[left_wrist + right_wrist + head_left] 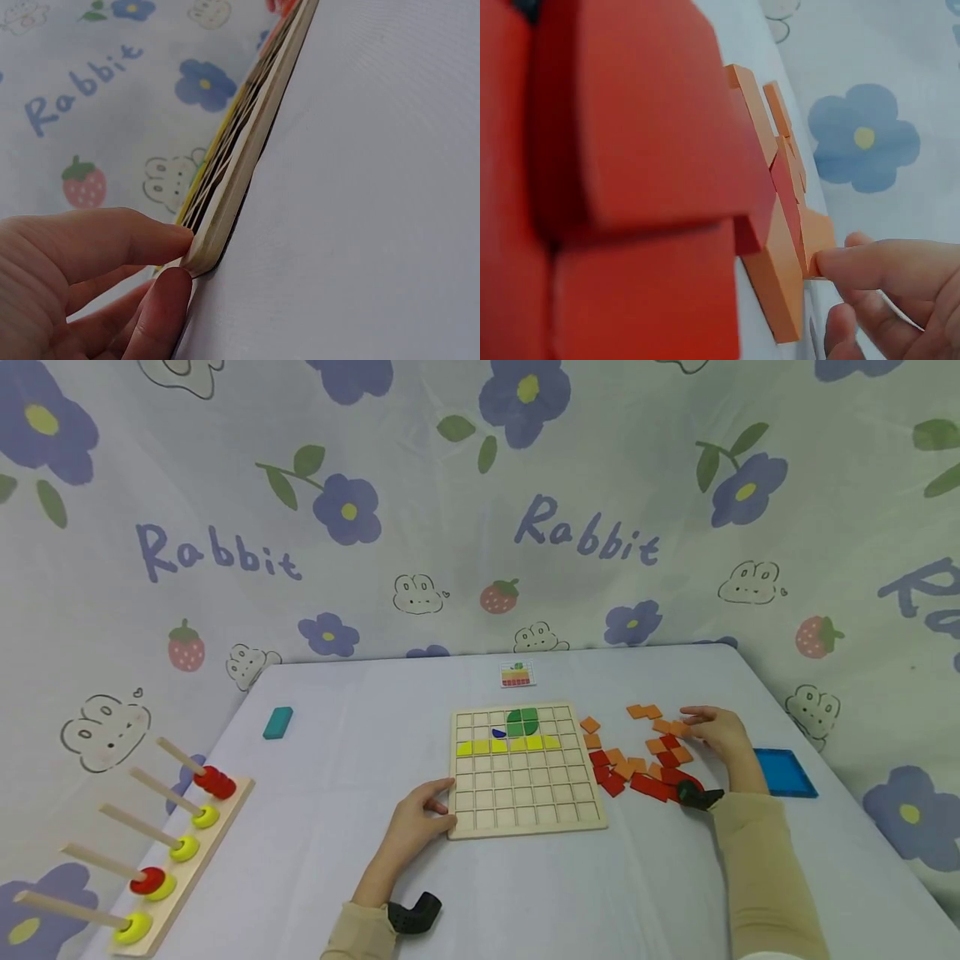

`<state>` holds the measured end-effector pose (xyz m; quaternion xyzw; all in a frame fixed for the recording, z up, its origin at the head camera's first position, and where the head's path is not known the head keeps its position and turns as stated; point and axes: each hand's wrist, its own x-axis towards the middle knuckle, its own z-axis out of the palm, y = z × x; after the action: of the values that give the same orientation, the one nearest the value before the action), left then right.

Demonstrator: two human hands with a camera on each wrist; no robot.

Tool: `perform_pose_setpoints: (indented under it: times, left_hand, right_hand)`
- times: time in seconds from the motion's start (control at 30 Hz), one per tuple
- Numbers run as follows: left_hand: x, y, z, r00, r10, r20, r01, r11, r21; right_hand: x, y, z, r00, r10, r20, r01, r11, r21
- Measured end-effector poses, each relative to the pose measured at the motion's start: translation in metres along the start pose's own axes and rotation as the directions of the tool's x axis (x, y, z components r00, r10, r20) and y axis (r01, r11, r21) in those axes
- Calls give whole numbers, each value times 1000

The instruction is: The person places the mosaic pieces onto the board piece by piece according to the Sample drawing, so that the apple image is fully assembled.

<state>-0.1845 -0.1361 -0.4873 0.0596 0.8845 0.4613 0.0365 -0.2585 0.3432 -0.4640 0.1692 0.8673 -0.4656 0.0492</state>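
Note:
My left hand [420, 817] holds the near left part of a wooden grid board [504, 795]; in the left wrist view, thumb and finger [161, 232] pinch the board's corner [206, 251]. Green leaf-shaped pieces [522, 722], a small blue piece [498, 734] and a row of yellow pieces [517, 744] lie in its upper squares. To the right, my right hand [716, 735] pinches an orange square tile [680, 728] at its fingertips. The right wrist view shows this tile [816, 236] tilted against a fingertip, beside other orange and red tiles [776, 277].
Loose orange tiles [591, 725] and red tiles [649, 787] spread right of the board. A blue tray [784, 773] lies beyond the right wrist. A small pattern card [517, 674] is behind the board. Left are a teal block [277, 723] and a peg stand [197, 852] with rings.

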Motion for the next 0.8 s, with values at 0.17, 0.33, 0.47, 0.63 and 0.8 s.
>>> perform_pose_setpoints:
  times: [0.17, 0.33, 0.47, 0.63, 0.8]
  left_hand:
    - [0, 0, 0, 1000, 5, 2, -5, 1000, -5]
    - [0, 0, 0, 1000, -3, -1, 2, 1000, -7]
    - [0, 0, -1, 1000, -9, -2, 9, 1000, -13]
    - [-1, 1, -1, 1000, -6, 0, 6, 1000, -16]
    - [0, 1, -1, 1000, -6, -6, 6, 1000, -12]
  right_hand:
    - [-6, -5, -1, 1000, -11, 13, 12, 995, -102]
    - [-6, -7, 0, 1000, -19, 25, 24, 973, -230]
    - [-8, -9, -1, 998, -27, 51, 39, 970, -241]
    - [-10, -8, -2, 998, -19, 62, 33, 971, -235]
    - [-8, -9, -1, 998, -44, 51, 54, 972, -230]
